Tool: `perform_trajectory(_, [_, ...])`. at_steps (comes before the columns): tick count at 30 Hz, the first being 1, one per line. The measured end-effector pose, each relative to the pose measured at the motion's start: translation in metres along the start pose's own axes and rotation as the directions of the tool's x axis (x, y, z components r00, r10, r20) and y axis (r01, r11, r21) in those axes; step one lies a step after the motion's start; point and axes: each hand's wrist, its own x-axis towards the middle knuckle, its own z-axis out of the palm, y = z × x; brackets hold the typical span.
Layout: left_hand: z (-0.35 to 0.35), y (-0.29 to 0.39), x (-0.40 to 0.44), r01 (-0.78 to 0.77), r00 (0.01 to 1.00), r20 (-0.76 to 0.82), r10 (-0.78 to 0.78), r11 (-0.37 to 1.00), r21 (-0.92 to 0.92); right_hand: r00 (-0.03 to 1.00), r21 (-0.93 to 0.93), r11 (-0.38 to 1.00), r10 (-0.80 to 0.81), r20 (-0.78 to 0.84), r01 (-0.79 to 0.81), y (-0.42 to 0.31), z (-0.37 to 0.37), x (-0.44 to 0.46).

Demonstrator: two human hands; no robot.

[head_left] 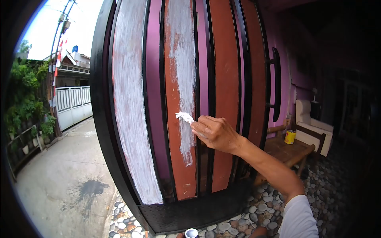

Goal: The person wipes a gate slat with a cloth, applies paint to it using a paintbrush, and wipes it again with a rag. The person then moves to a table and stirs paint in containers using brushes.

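My right hand is closed around a paintbrush whose bristles are thick with white paint. The bristles are at the second slat of a gate, a reddish-brown board partly streaked with white. Beside it on the left, another slat is mostly coated in streaky white. At the bottom edge, a small paint can shows its pale rim. A sliver of my left hand appears against the can's left side; most of that hand is out of frame.
Black metal bars frame the gate, with a black handle on the right. Bare brown slats stand right of the brush. A yellow can sits on a wooden bench. Pebbled floor and a concrete lane lie below.
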Motion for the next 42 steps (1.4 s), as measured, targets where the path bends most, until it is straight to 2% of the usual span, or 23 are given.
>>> perform_trajectory(2, [0.003, -0.005, 0.004, -0.023, 1.0, -0.009, 0.023, 1.0, -0.015, 0.986, -0.138, 0.99, 0.006, -0.168, -0.029, -0.001, 0.004, -0.002])
perform_trajectory(3, [0.003, -0.004, 0.004, -0.041, 0.999, -0.016, 0.041, 0.999, -0.03, 0.986, -0.132, 0.991, 0.01, -0.165, -0.032, -0.002, 0.011, -0.009])
perform_trajectory(5, [0.001, 0.004, 0.001, -0.005, 1.0, -0.004, 0.005, 1.0, 0.015, 0.993, -0.124, 0.992, -0.04, -0.108, 0.026, -0.011, 0.037, -0.036])
perform_trajectory(7, [-0.008, 0.014, 0.001, 0.001, 0.998, 0.064, -0.003, 0.999, 0.034, 0.997, -0.147, 0.986, -0.075, 0.031, 0.079, -0.031, 0.055, -0.07])
perform_trajectory(9, [-0.011, 0.029, 0.004, -0.013, 1.0, -0.007, 0.014, 0.999, 0.035, 0.994, -0.035, 0.998, -0.051, 0.095, 0.055, -0.053, 0.077, -0.107])
perform_trajectory(10, [-0.01, 0.023, 0.004, -0.007, 1.0, 0.009, 0.007, 1.0, 0.027, 0.993, -0.01, 0.999, -0.039, 0.11, 0.04, -0.062, 0.086, -0.123])
perform_trajectory(11, [-0.002, 0.002, 0.006, -0.063, 0.998, -0.03, 0.06, 0.994, -0.09, 0.987, 0.097, 0.993, 0.05, 0.153, -0.065, -0.072, 0.094, -0.14])
perform_trajectory(12, [-0.004, 0.006, 0.003, -0.033, 0.999, -0.026, 0.032, 0.998, -0.055, 0.969, 0.199, 0.964, 0.134, 0.208, -0.176, -0.082, 0.1, -0.154])
perform_trajectory(13, [-0.009, 0.016, 0.007, -0.004, 1.0, -0.022, 0.003, 1.0, -0.017, 0.963, 0.224, 0.954, 0.147, 0.226, -0.199, -0.09, 0.102, -0.166])
perform_trajectory(14, [-0.008, 0.014, 0.008, -0.015, 1.0, -0.027, 0.014, 0.999, -0.039, 0.924, 0.344, 0.859, 0.336, 0.182, -0.38, -0.095, 0.104, -0.176])
perform_trajectory(15, [-0.008, 0.013, 0.009, -0.026, 0.999, -0.033, 0.025, 0.998, -0.061, 0.839, 0.456, 0.714, 0.518, 0.164, -0.531, -0.099, 0.106, -0.186])
perform_trajectory(16, [-0.012, 0.02, 0.011, -0.006, 1.0, -0.026, 0.005, 0.999, -0.046, 0.753, 0.508, 0.61, 0.645, 0.128, -0.609, -0.102, 0.106, -0.193])
perform_trajectory(17, [-0.015, 0.028, 0.013, 0.019, 1.0, -0.016, -0.019, 0.999, -0.032, 0.54, 0.587, 0.313, 0.801, 0.259, -0.746, -0.107, 0.108, -0.204])
perform_trajectory(19, [-0.014, 0.03, 0.018, -0.026, 0.999, -0.039, 0.026, 1.0, 0.002, 0.284, 0.719, -0.199, 0.824, 0.491, -0.665, -0.113, 0.105, -0.224])
perform_trajectory(23, [-0.007, 0.03, 0.027, -0.032, 0.999, -0.038, 0.033, 0.999, 0.026, 0.085, 0.683, -0.521, 0.761, 0.644, -0.511, -0.126, 0.104, -0.265])
perform_trajectory(27, [0.003, 0.028, 0.029, -0.036, 0.999, -0.028, 0.037, 0.999, 0.013, 0.031, 0.623, -0.649, 0.681, 0.731, -0.437, -0.146, 0.101, -0.294])
perform_trajectory(33, [0.018, 0.041, 0.025, -0.033, 0.999, 0.039, 0.034, 0.999, -0.03, -0.007, 0.576, -0.712, 0.632, 0.775, -0.402, -0.181, 0.096, -0.32])
perform_trajectory(34, [0.019, 0.048, 0.022, 0.018, 0.998, 0.066, -0.02, 0.999, 0.03, -0.01, 0.581, -0.72, 0.631, 0.776, -0.38, -0.185, 0.094, -0.325])
perform_trajectory(36, [0.029, 0.045, 0.019, -0.006, 0.997, 0.071, 0.002, 0.999, 0.049, -0.017, 0.596, -0.731, 0.637, 0.771, -0.332, -0.188, 0.091, -0.339])
perform_trajectory(38, [0.039, 0.038, 0.013, -0.027, 0.996, 0.085, 0.021, 0.997, 0.073, -0.063, 0.603, -0.739, 0.646, 0.761, -0.299, -0.19, 0.088, -0.358])
perform_trajectory(42, [0.068, 0.018, 0.01, -0.015, 0.986, 0.166, 0.017, 1.0, -0.008, -0.187, 0.624, -0.751, 0.659, 0.729, -0.215, -0.187, 0.086, -0.407])
